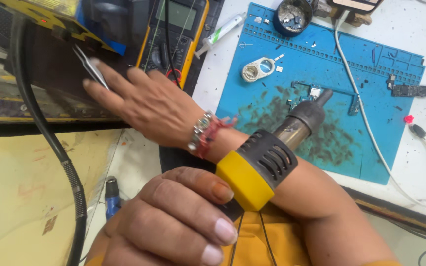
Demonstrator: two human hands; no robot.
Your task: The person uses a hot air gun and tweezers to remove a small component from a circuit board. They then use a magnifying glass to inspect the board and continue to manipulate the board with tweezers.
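My left hand (173, 224) sits at the bottom centre, shut on the handle of a hot-air gun (262, 165) with a yellow collar and a black vented barrel. The gun's metal nozzle (321, 97) points up and right at a small circuit board (314, 91) lying on a blue work mat (385, 148). My right arm crosses under the gun toward the upper left. My right hand (144, 101), with a beaded bracelet at the wrist, holds thin metal tweezers (90, 66) over a dark surface near a yellow multimeter (176, 34).
A thick black hose (50, 138) curves down the left side. On or near the mat lie a white oval part (257, 69), a round tin of bits (293, 16), a white tube (222, 32), a white cable (366, 123), another board (412, 90) and a red-tipped tool (422, 133).
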